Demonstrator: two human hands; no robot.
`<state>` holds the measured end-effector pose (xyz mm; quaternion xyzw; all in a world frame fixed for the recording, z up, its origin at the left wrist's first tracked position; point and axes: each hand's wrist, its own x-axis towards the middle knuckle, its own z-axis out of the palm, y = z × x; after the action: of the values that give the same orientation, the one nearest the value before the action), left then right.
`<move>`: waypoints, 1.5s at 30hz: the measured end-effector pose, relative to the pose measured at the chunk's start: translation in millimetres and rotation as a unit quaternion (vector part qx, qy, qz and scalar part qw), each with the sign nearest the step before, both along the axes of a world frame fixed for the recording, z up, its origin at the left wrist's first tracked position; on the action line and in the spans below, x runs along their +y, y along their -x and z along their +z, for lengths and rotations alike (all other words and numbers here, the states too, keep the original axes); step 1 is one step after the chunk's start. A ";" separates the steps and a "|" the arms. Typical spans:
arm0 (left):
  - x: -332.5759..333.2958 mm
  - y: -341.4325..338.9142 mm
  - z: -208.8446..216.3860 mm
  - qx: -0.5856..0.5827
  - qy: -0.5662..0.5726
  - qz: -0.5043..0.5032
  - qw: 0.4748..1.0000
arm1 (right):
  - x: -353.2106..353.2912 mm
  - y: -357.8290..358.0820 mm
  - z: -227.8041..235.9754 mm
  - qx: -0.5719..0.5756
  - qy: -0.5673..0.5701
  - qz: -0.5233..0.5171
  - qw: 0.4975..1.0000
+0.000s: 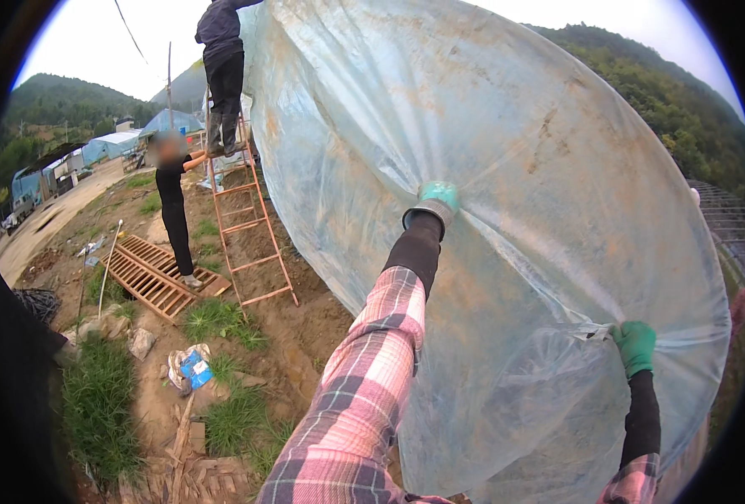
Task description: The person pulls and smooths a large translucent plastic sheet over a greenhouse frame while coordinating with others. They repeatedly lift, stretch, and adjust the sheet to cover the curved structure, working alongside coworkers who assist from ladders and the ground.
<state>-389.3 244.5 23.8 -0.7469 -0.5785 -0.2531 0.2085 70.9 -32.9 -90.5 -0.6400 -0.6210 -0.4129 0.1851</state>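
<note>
A large, dirt-streaked sheet of clear bluish plastic film (523, 143) hangs in front of me and fills most of the right half of the head view. Gathered film is gripped in my left hand (439, 195), which wears a green glove and reaches out to the middle of the sheet; creases fan out from it. Lower and to the right, my right hand (635, 346), also green-gloved, is closed on a bunched fold of the same film. Pink plaid sleeves with dark cuffs cover both my arms. The fingers of the left hand are mostly hidden.
Left of the sheet, a person (223, 67) stands on an orange ladder (252, 227), steadied by another person (173, 202). Slatted wooden frames (150, 273) lie on the dirt near grass, rocks and a blue-and-white bag (194, 370). A pole (109, 269) leans nearby.
</note>
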 end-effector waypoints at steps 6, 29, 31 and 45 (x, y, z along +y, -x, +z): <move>4.0 -0.1 -0.6 0.009 0.009 0.020 1.000 | 7.1 -1.8 -2.5 -0.010 -0.014 0.017 1.000; -12.8 -1.6 7.7 -0.013 0.043 0.019 0.999 | 8.2 -11.6 -6.9 -0.034 -0.009 0.003 0.999; -12.7 -4.2 9.2 -0.013 0.048 0.022 0.999 | 7.5 -10.6 -5.8 -0.027 -0.010 -0.006 1.000; -3.5 -8.0 3.4 -0.001 0.038 0.008 0.999 | 10.6 -16.0 -9.5 -0.032 -0.019 -0.014 0.999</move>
<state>-381.3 241.0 27.2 -0.7497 -0.5936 -0.2297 0.1812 86.8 -22.3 -100.1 -0.6316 -0.6093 -0.4477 0.1716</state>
